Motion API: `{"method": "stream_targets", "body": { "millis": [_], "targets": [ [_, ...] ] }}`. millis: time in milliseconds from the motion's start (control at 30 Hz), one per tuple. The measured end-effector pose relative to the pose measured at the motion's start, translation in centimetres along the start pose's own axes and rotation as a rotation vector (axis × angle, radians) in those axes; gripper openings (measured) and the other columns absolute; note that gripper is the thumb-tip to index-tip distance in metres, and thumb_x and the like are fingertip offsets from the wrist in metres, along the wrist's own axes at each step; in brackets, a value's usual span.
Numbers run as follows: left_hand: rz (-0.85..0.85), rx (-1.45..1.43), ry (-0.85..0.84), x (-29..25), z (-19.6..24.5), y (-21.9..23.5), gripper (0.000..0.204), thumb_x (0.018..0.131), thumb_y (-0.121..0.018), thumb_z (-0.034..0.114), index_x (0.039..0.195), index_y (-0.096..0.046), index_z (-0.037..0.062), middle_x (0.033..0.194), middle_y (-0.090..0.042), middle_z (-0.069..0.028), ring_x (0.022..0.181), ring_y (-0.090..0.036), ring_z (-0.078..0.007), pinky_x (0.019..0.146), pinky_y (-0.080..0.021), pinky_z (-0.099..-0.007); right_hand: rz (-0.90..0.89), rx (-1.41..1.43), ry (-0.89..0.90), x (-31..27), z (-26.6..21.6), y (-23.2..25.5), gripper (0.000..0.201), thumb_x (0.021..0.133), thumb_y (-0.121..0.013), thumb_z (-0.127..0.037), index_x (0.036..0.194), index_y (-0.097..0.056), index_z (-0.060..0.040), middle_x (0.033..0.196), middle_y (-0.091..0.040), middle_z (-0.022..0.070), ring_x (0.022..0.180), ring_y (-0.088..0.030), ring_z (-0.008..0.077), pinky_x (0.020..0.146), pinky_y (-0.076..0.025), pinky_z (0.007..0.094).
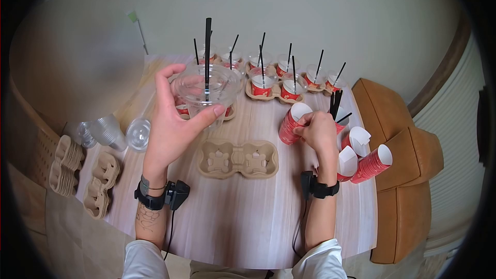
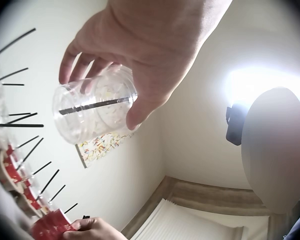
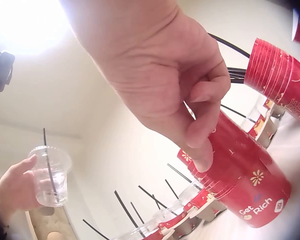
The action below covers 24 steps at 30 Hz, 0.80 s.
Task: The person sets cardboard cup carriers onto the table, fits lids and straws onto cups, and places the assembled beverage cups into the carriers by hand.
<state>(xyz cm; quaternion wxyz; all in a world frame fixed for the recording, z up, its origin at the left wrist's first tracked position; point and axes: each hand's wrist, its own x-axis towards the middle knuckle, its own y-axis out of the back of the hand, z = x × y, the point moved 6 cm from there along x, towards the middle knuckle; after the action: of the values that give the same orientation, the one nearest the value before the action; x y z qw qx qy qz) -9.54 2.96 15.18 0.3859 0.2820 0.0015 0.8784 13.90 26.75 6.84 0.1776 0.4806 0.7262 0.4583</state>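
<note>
My left hand (image 1: 170, 116) holds a clear plastic cup (image 2: 102, 122) above the table, fingers around one side and thumb on the other. A black straw (image 1: 207, 46) stands inside that cup. At the right, my right hand (image 1: 319, 130) pinches the rim of a stack of red paper cups (image 3: 250, 175) with white insides. The stack leans a little, and the wrist view shows several rims nested together under the fingertips. Between the two hands, nearer my body, a brown two-cup carrier (image 1: 237, 151) lies on the table with both wells bare.
Filled carriers with red cups (image 1: 262, 92), clear cups and black straws line the far side. More red cup stacks (image 1: 373, 163) and loose straws (image 1: 336, 104) sit right. At left are clear cups (image 1: 111, 132) and stacked carriers (image 1: 64, 168). A brown chair (image 1: 403, 196) adjoins the table.
</note>
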Motion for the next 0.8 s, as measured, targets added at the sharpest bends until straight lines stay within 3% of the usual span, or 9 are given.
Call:
{"method": "stream_targets", "body": {
  "millis": [167,267,333,433,500,567,633,700,800],
  "targets": [
    [-0.007,0.002,-0.003,0.0,-0.1,0.0,0.083,0.082,-0.088,0.014,0.146,-0.034,0.0080,0.134,-0.062,-0.0128,0.120,-0.061,-0.0204,0.109,-0.045,-0.0372,0.064,-0.048,0.031,-0.3,-1.0,1.1,0.025,0.070,-0.092,-0.025,0.077,-0.077,-0.0068,0.071,-0.071,0.0154,0.066,-0.070,0.0317,0.065,-0.054,0.0423],
    [-0.008,-0.007,0.001,0.0,0.1,0.1,0.083,0.083,-0.088,0.014,0.146,-0.034,0.0080,0.134,-0.062,-0.0127,0.120,-0.061,-0.0202,0.109,-0.045,-0.0369,0.034,0.061,-0.079,-0.2,-0.7,1.2,0.030,0.071,-0.092,-0.029,0.080,-0.076,-0.0057,0.077,-0.072,0.0147,0.078,-0.071,0.0313,0.070,-0.053,0.0408],
    [0.003,-0.044,-0.004,0.1,-0.1,0.0,0.084,0.082,-0.089,0.017,0.145,-0.034,0.0073,0.131,-0.063,-0.0135,0.117,-0.061,-0.0201,0.102,-0.049,-0.0367,0.331,0.096,0.118,-0.6,-1.6,2.9,0.029,0.076,-0.090,-0.026,0.086,-0.074,-0.0043,0.099,-0.069,0.0156,0.096,-0.068,0.0318,0.079,-0.052,0.0389],
    [0.015,-0.138,-0.003,0.1,0.2,0.0,0.085,0.081,-0.089,0.017,0.145,-0.033,0.0064,0.129,-0.063,-0.0147,0.115,-0.062,-0.0201,0.096,-0.053,-0.0357,0.486,0.253,0.302,-1.5,-3.7,4.9,0.027,0.079,-0.087,-0.021,0.089,-0.070,-0.0027,0.115,-0.060,0.0157,0.110,-0.061,0.0340,0.088,-0.050,0.0396],
    [0.015,-0.192,0.003,0.0,0.3,-0.1,0.084,0.082,-0.088,0.014,0.145,-0.033,0.0064,0.129,-0.062,-0.0152,0.115,-0.063,-0.0202,0.095,-0.053,-0.0349,0.424,0.387,0.299,-2.3,-5.3,5.3,0.026,0.079,-0.085,-0.015,0.091,-0.065,-0.0031,0.120,-0.057,0.0153,0.113,-0.059,0.0349,0.093,-0.049,0.0416],
    [0.016,-0.324,-0.018,0.0,0.4,-0.2,0.084,0.083,-0.086,0.008,0.146,-0.032,0.0064,0.132,-0.060,-0.0167,0.117,-0.062,-0.0210,0.097,-0.054,-0.0355,0.376,0.443,0.446,-3.1,-7.2,5.0,0.029,0.078,-0.083,-0.011,0.097,-0.062,-0.0041,0.122,-0.056,0.0156,0.116,-0.058,0.0347,0.097,-0.049,0.0410],
    [0.030,-0.387,-0.037,-0.2,1.1,-0.5,0.085,0.082,-0.085,0.006,0.148,-0.031,0.0065,0.134,-0.059,-0.0173,0.117,-0.062,-0.0213,0.098,-0.054,-0.0365,0.298,0.390,0.567,-4.0,-9.3,3.8,0.054,0.076,-0.082,-0.005,0.121,-0.053,-0.0076,0.128,-0.053,0.0156,0.116,-0.059,0.0340,0.099,-0.050,0.0400],
    [0.042,-0.450,-0.056,-0.5,1.6,-0.7,0.086,0.082,-0.084,0.004,0.149,-0.030,0.0066,0.136,-0.058,-0.0179,0.118,-0.062,-0.0216,0.100,-0.054,-0.0375,-0.050,0.613,0.397,-4.8,-11.1,2.0,0.076,0.072,-0.083,-0.001,0.137,-0.045,-0.0098,0.131,-0.056,0.0110,0.120,-0.060,0.0235,0.098,-0.052,0.0354],
    [-0.038,-0.511,-0.026,-0.7,1.7,-1.4,0.092,0.081,-0.084,0.002,0.154,-0.029,0.0069,0.140,-0.056,-0.0185,0.120,-0.062,-0.0224,0.103,-0.053,-0.0393,-0.181,0.697,0.488,-5.8,-13.3,0.5,0.096,0.070,-0.086,0.002,0.149,-0.034,-0.0086,0.131,-0.060,0.0138,0.123,-0.060,0.0240,0.102,-0.051,0.0369]
  ]
}}
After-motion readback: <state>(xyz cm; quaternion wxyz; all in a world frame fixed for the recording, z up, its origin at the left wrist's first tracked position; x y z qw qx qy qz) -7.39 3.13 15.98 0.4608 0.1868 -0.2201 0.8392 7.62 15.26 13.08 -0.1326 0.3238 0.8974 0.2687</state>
